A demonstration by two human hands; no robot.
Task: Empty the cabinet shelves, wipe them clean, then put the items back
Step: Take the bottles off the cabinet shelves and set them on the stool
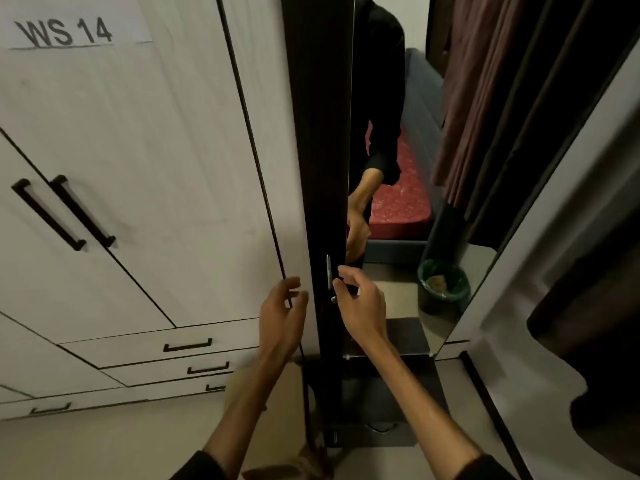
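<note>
A tall dark cabinet door [313, 174] stands between white wardrobe doors and a mirror panel [388, 289]. It carries a slim silver handle [328, 271], with a small key or lock [333, 299] just below. My right hand [360, 303] is at that handle, thumb and fingers curled round the door's edge. My left hand [282, 310] hovers beside the seam on the dark door's left. Its fingers are loosely curled and hold nothing. The shelves and their contents are hidden behind the door.
White wardrobe doors [138, 150] with black bar handles and several drawers [187, 346] fill the left, under a "WS 14" label [65, 31]. The mirror reflects a red mattress and a green-lined bin [443, 285]. Dark curtains [519, 98] hang at right.
</note>
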